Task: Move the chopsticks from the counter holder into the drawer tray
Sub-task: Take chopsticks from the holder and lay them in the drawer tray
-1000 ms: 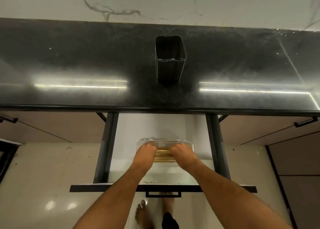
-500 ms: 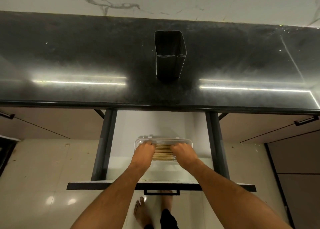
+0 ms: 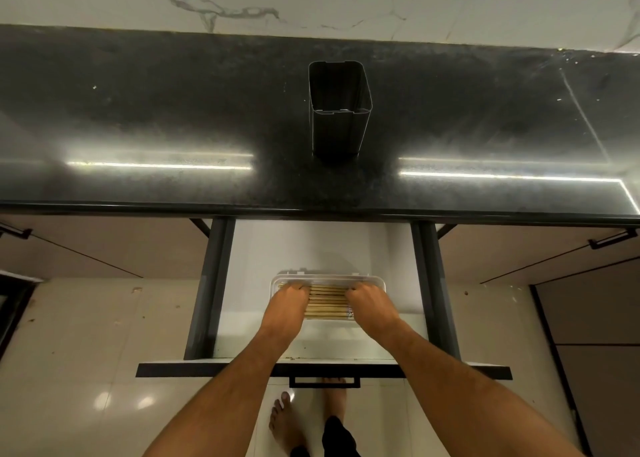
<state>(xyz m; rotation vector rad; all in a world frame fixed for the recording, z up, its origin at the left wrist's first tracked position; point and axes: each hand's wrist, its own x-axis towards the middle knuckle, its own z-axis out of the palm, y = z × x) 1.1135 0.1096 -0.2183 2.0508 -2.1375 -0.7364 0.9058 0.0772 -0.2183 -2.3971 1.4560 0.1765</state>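
Both hands are down in the open drawer, the left hand (image 3: 288,300) over the left ends of the chopsticks (image 3: 326,300) and the right hand (image 3: 371,300) over the right ends. Each has its fingers bent over the bundle, but whether they grip the sticks or only press on them I cannot tell, as the fingertips are hidden. The chopsticks lie side by side, crosswise, inside the clear tray (image 3: 375,280), which sits on the white floor of the drawer (image 3: 311,248). Compared with a second ago the hands have barely shifted; they stay on the ends of the bundle, and the sticks look a little more even and spread flat across the tray. That reads as squaring up rather than carrying. Up on the dark surface (image 3: 138,110) the black holder (image 3: 339,127) stands upright and shows nothing inside it, as it did before. Judging from this, the transfer is all but done: what remains is probably to let go, lift the hands clear and perhaps push the drawer shut by its front handle (image 3: 323,382).
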